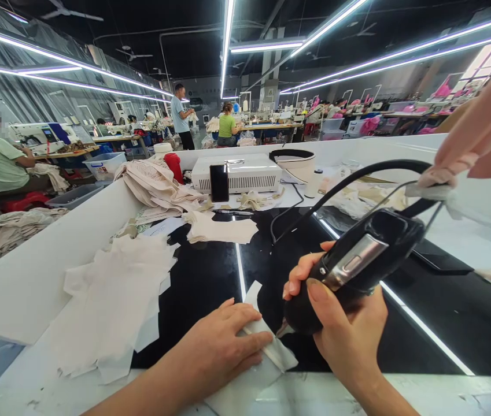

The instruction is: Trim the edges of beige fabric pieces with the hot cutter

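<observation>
My right hand [340,323] grips a black corded handheld tool [358,263] with a silver plate on its body; its tip points down at a small white fabric piece [271,346]. My left hand [223,344] lies flat on that piece, pressing it onto the glossy black table surface [202,277]. The tool's black cable [358,173] arcs up and away to the back.
A pile of white fabric pieces [115,294] lies to the left, with more beige cloth [158,185] behind. A white box device [245,172], a dark phone [219,182], a pen [232,212] and a white bowl [295,162] stand at the back. People work at sewing stations beyond.
</observation>
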`<state>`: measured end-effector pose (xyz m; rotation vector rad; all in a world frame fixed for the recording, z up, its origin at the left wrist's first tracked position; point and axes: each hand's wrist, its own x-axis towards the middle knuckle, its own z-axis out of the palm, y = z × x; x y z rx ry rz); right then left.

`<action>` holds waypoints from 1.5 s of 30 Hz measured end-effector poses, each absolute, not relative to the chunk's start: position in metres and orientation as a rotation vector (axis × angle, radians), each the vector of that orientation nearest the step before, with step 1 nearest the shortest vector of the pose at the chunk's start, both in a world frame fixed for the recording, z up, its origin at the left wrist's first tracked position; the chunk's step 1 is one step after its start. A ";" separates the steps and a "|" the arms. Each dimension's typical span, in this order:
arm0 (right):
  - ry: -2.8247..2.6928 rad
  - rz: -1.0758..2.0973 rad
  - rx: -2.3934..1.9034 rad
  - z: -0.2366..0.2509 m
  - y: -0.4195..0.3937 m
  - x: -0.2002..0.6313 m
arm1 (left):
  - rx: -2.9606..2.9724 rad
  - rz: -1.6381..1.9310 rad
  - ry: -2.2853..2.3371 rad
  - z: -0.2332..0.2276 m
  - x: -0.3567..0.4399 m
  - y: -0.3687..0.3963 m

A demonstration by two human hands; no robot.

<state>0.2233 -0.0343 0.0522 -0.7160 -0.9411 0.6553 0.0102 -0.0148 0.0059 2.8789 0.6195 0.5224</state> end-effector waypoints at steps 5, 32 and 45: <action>-0.939 0.654 -0.730 0.052 -0.034 0.223 | 2.886 0.513 0.621 0.005 0.010 -0.016; -0.939 0.617 -0.711 0.054 -0.017 0.215 | 2.870 0.585 0.660 0.003 0.016 -0.025; -0.957 0.621 -0.734 0.054 -0.025 0.219 | 2.840 0.619 0.535 0.025 0.019 0.002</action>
